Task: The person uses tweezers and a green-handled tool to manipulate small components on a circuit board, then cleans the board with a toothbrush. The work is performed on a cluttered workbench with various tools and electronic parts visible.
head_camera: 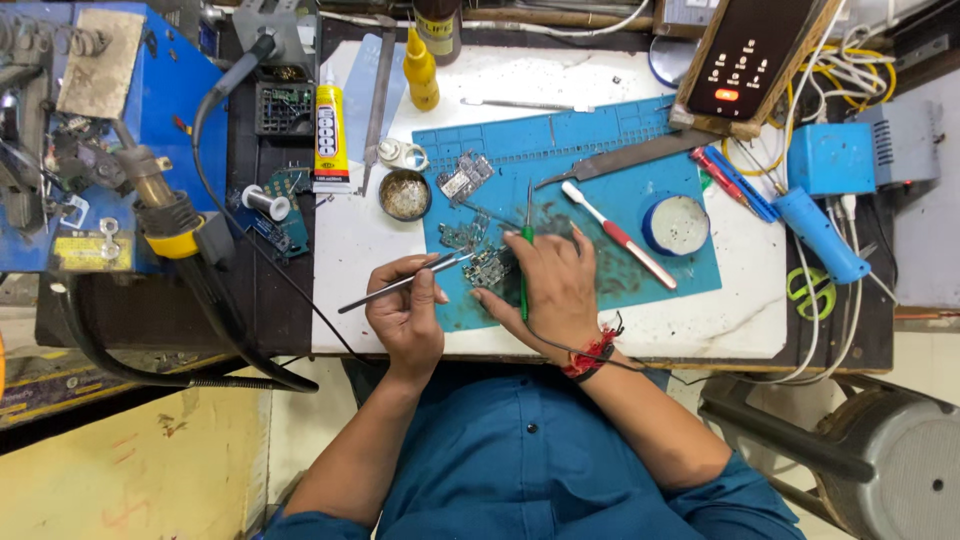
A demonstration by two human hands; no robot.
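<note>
Both hands work over a small circuit board on a blue mat.

Nearest the camera, the left hand [405,318] is closed around metal tweezers [405,281], their tips touching the circuit board [488,266]. The right hand [550,285] presses fingertips on the board's near edge and grips a green-handled soldering iron [525,245] upright between its fingers. Board and hands sit on the blue mat [600,140]; a toothbrush [618,235] lies just beside the right hand, a round tin [676,224] farther right.
</note>
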